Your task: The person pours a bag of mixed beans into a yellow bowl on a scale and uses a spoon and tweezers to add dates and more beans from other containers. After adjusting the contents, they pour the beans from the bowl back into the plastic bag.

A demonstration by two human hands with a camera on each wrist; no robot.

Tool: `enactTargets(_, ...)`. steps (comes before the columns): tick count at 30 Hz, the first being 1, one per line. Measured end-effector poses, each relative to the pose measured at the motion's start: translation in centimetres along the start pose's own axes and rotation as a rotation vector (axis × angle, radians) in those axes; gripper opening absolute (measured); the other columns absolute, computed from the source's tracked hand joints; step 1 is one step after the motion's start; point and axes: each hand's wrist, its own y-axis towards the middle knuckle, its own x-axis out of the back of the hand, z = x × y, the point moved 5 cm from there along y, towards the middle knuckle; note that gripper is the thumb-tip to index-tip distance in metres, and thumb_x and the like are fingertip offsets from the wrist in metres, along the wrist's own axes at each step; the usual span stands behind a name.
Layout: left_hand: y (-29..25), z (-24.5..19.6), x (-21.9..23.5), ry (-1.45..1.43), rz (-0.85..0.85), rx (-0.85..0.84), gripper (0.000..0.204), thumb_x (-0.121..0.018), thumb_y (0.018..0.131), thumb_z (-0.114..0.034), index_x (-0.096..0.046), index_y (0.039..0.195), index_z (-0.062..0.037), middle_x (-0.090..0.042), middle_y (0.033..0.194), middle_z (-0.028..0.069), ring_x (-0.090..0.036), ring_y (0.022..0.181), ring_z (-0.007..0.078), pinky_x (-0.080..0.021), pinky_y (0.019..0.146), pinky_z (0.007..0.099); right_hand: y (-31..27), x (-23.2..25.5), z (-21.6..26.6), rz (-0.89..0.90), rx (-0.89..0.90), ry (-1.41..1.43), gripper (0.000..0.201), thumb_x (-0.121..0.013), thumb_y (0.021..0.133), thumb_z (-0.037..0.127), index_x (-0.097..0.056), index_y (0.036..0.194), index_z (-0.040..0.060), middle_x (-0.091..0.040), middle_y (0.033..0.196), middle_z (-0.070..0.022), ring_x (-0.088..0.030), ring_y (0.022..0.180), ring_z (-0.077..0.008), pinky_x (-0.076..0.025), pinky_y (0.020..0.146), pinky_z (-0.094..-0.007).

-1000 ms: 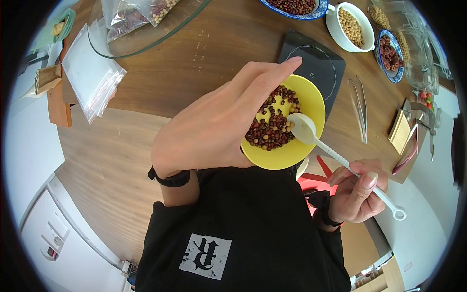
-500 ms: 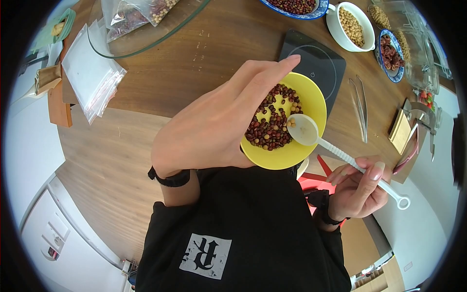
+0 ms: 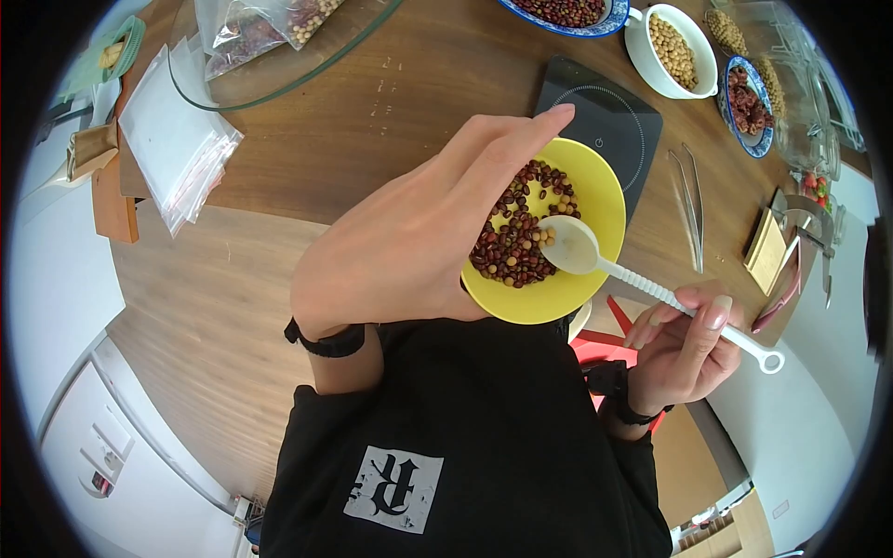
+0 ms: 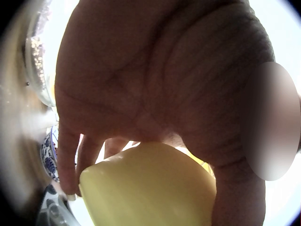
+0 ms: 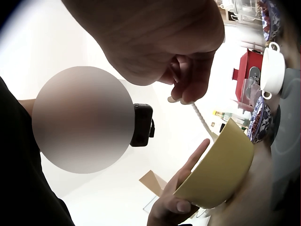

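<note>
My left hand point(image 3: 400, 232) grips a yellow bowl point(image 3: 606, 200), its thumb and fingers on opposite sides. The bowl is tilted, with its inside turned up to the head view. In it lie dark red beans point(image 3: 510, 244) mixed with a few pale round beans. My right hand point(image 3: 686, 352) pinches the ribbed handle of a white plastic spoon point(image 3: 569, 246) between thumb and fingers. The spoon's head is inside the bowl, over the beans, with a few pale beans at its tip. In the left wrist view, the palm overlaps the bowl's yellow outer wall point(image 4: 150, 188).
Behind the bowl sits a black induction plate point(image 3: 600, 121). Tweezers point(image 3: 688, 209) lie right of it. A white pot point(image 3: 635, 70) of pale beans and blue-patterned bowls stand at the back. Plastic bags point(image 3: 177, 130) and a large glass bowl point(image 3: 279, 98) are at the left.
The spoon's head has shifted slightly left into the beans. My right hand has moved a little up and the handle's ring end has swung upward in the head view. My left hand stays put.
</note>
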Motion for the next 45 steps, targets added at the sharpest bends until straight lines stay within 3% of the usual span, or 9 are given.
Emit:
enactTargets(15, -0.1, 0.1, 0.1, 0.016, -0.012, 0.002, 0.126, -0.096, 0.054, -0.016, -0.025, 0.157, -0.0067, -0.046, 0.147, 0.0159, -0.050, 0.130, 0.0328, -0.046, 0.106, 0.0383, 0.1, 0.7, 0.1, -0.037, -0.014, -0.048, 0.034, -0.046, 0.108, 0.020, -0.057, 0.091, -0.0065, -0.057, 0.077, -0.0117, -0.051, 0.043, -0.0126, -0.041, 0.037, -0.0230)
enactTargets(17, 0.0, -0.2, 0.2, 0.050, -0.067, -0.101, 0.112, -0.090, 0.061, -0.010, -0.028, 0.155, -0.0086, -0.047, 0.135, 0.0155, -0.061, 0.110, 0.0365, -0.056, 0.085, 0.0409, 0.5, 0.8, 0.7, -0.053, -0.006, -0.005, 0.033, -0.046, 0.108, 0.019, -0.057, 0.089, -0.0067, -0.057, 0.078, -0.0125, -0.051, 0.043, -0.0128, -0.040, 0.035, -0.0238)
enactTargets(21, -0.1, -0.3, 0.1, 0.037, -0.054, -0.094, 0.113, -0.090, 0.060, -0.008, -0.027, 0.155, -0.0090, -0.047, 0.135, 0.0158, -0.060, 0.110, 0.0371, -0.055, 0.086, 0.0412, 1.7, 0.6, 1.0, -0.080, -0.119, -0.059, 0.034, -0.047, 0.107, 0.018, -0.061, 0.090, -0.0078, -0.058, 0.066, -0.0116, -0.047, 0.038, -0.0123, -0.040, 0.034, -0.0242)
enactTargets(23, -0.1, -0.1, -0.1, -0.023, 0.015, -0.017, 0.125, -0.095, 0.055, -0.013, -0.024, 0.157, -0.0060, -0.047, 0.146, 0.0157, -0.051, 0.129, 0.0326, -0.047, 0.105, 0.0379, 2.4, 0.6, 1.3, -0.097, -0.138, -0.085, 0.034, -0.049, 0.107, 0.019, -0.063, 0.090, -0.0077, -0.057, 0.059, -0.0102, -0.045, 0.035, -0.0119, -0.038, 0.033, -0.0242)
enactTargets(33, -0.2, -0.2, -0.1, -0.011, 0.023, -0.017, 0.125, -0.095, 0.056, -0.014, -0.024, 0.157, -0.0054, -0.050, 0.143, 0.0151, -0.050, 0.129, 0.0319, -0.047, 0.104, 0.0373, 4.1, -0.1, 0.7, -0.116, -0.354, -0.112, 0.034, -0.058, 0.102, 0.019, -0.065, 0.080, -0.0059, -0.051, 0.049, -0.0057, -0.040, 0.031, -0.0095, -0.036, 0.030, -0.0237)
enactTargets(35, -0.1, -0.3, 0.0, 0.008, 0.032, -0.011, 0.124, -0.095, 0.056, -0.015, -0.024, 0.157, -0.0055, -0.048, 0.144, 0.0151, -0.051, 0.129, 0.0315, -0.047, 0.104, 0.0370, 4.5, 0.3, 0.7, -0.232, -0.409, -0.094, 0.034, -0.058, 0.102, 0.018, -0.064, 0.079, -0.0056, -0.050, 0.048, -0.0056, -0.041, 0.030, -0.0097, -0.036, 0.029, -0.0239)
enactTargets(38, 0.1, -0.3, 0.0, -0.004, 0.021, -0.018, 0.124, -0.096, 0.056, -0.016, -0.024, 0.157, -0.0056, -0.046, 0.146, 0.0154, -0.052, 0.128, 0.0314, -0.047, 0.104, 0.0368, 3.9, -0.2, 0.3, -0.101, -0.364, -0.085, 0.031, -0.055, 0.102, 0.017, -0.065, 0.087, -0.0083, -0.051, 0.054, -0.0068, -0.038, 0.029, -0.0102, -0.038, 0.027, -0.0249)
enactTargets(41, 0.0, -0.2, 0.0, 0.019, 0.029, -0.024, 0.124, -0.096, 0.057, -0.017, -0.024, 0.157, -0.0058, -0.045, 0.147, 0.0157, -0.052, 0.128, 0.0318, -0.048, 0.104, 0.0369, 4.1, 0.1, 0.5, -0.187, -0.364, -0.085, 0.031, -0.055, 0.102, 0.017, -0.065, 0.087, -0.0080, -0.052, 0.054, -0.0070, -0.038, 0.030, -0.0103, -0.040, 0.027, -0.0254)
enactTargets(45, 0.0, -0.2, 0.1, 0.020, 0.038, -0.019, 0.124, -0.096, 0.056, -0.017, -0.024, 0.157, -0.0059, -0.045, 0.147, 0.0160, -0.051, 0.130, 0.0322, -0.047, 0.105, 0.0371, 4.0, -0.2, 0.5, -0.097, -0.338, -0.067, 0.031, -0.054, 0.103, 0.017, -0.064, 0.086, -0.0078, -0.053, 0.054, -0.0069, -0.038, 0.029, -0.0099, -0.039, 0.027, -0.0248)
